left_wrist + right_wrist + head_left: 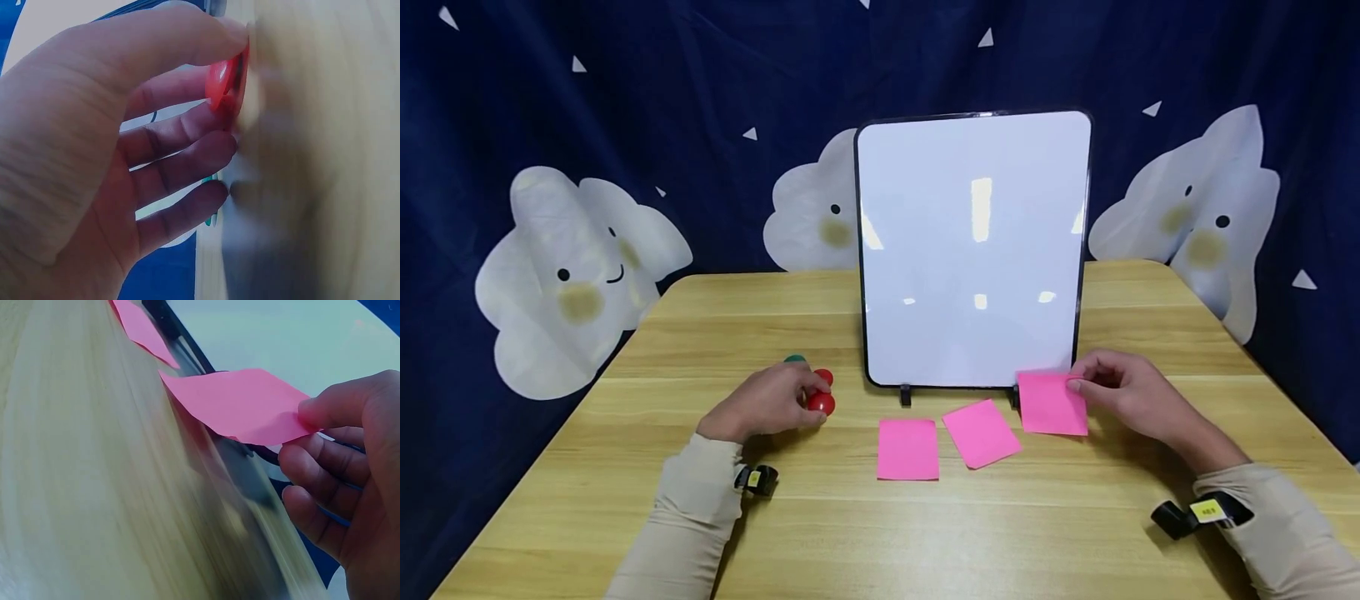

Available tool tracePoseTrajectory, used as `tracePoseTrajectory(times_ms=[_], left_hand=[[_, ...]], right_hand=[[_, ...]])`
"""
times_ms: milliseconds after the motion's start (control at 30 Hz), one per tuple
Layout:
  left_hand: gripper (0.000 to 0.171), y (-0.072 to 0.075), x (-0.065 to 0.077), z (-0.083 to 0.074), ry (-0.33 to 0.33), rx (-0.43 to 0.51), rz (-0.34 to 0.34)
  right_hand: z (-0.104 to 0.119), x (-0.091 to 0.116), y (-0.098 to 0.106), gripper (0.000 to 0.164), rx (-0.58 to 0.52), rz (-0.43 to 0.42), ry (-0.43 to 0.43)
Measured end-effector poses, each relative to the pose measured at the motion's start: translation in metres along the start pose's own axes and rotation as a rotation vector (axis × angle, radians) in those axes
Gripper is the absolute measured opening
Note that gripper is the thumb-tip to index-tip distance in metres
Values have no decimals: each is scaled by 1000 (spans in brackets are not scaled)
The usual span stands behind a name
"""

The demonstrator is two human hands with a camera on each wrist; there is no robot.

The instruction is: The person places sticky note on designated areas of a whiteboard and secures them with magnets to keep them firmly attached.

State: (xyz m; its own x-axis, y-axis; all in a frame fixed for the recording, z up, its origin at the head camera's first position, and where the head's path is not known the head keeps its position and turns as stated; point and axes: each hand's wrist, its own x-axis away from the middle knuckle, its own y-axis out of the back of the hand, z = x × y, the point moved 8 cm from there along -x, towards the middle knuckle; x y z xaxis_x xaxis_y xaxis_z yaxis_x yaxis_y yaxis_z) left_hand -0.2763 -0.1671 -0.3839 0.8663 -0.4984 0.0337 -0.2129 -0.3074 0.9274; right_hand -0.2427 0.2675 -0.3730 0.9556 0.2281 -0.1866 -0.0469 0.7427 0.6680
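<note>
Nearest are two beige sleeves [688, 517], each with a black wrist device [758, 480], reaching in from either side over a wooden table [970, 542]. Next come two square pink notes: the left note [908, 450] lies square to the table, and the middle note [982, 434] is turned askew just beside it, near the whiteboard's foot.

The hands are at work on either side. The left hand [771, 402] has thumb and forefinger pinched on a red disc [822, 405] at the table, its other fingers loosely bent. The right hand [1123, 393] pinches the held note [1052, 407] by one corner between thumb and forefinger, with the paper tilted up off the table; seen from the head, it covers the board's lower right corner and part of the foot there.

Just beyond the left fingers lie a second red disc [824, 377] and a green disc [794, 358], both partly hidden by that hand. Farther back the black-framed whiteboard [955, 275] stands upright on short black feet [906, 396], blocking part of a cloud on the dark blue curtain [700, 100].
</note>
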Motion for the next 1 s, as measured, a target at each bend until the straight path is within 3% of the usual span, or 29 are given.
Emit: tracePoseTrajectory(times_ms=[267,633,1000], left_hand=[[27,0,-2,-3,-6,-59,-27],[20,3,-1,2,13,-9,-62],[18,2,0,6,45,35,-52]], right_hand=[[-1,2,4,11,3,-32,-28],[5,-5,3,16,-81,-69,-24],[16,-12,13,15,-142,-107,20]])
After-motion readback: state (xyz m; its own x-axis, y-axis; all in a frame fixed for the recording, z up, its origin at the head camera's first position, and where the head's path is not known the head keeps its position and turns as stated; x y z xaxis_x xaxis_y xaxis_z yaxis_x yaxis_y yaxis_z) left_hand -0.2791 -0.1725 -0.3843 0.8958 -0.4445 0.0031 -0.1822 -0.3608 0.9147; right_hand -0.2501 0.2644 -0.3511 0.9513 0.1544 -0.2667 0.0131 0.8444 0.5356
